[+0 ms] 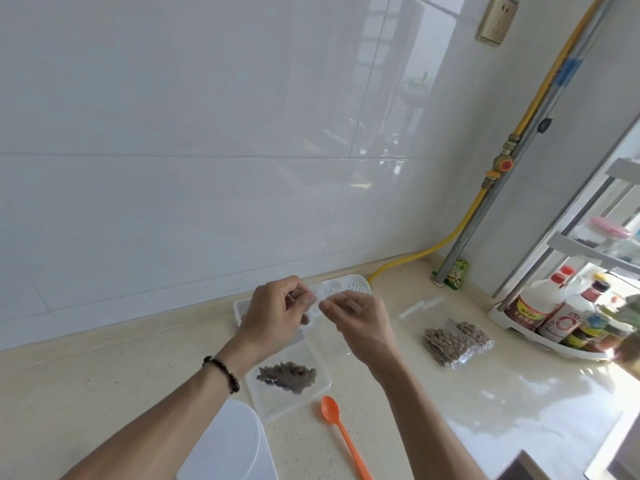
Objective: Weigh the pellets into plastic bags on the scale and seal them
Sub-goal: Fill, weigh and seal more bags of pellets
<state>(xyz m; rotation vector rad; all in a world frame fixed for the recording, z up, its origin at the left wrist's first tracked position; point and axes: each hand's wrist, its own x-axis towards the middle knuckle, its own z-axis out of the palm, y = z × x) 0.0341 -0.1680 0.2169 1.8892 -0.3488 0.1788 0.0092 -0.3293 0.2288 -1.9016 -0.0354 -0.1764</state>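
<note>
My left hand (277, 311) and my right hand (360, 322) are raised over the counter, both pinching the top edge of a clear plastic bag (329, 337) that hangs between them. The bag is nearly see-through, so I cannot tell what it holds. Below it lies a clear tray (273, 401) with a heap of brown pellets (287, 375). An orange spoon (341, 434) rests on the counter beside the tray. Two filled bags of pellets (455, 341) lie to the right. The scale is not clearly visible.
A white perforated lid or strainer (348, 285) sits by the wall behind my hands. A white container lid (228, 445) is at the near edge. A rack of bottles (568, 323) stands at the right, with a yellow gas hose (450, 237) in the corner.
</note>
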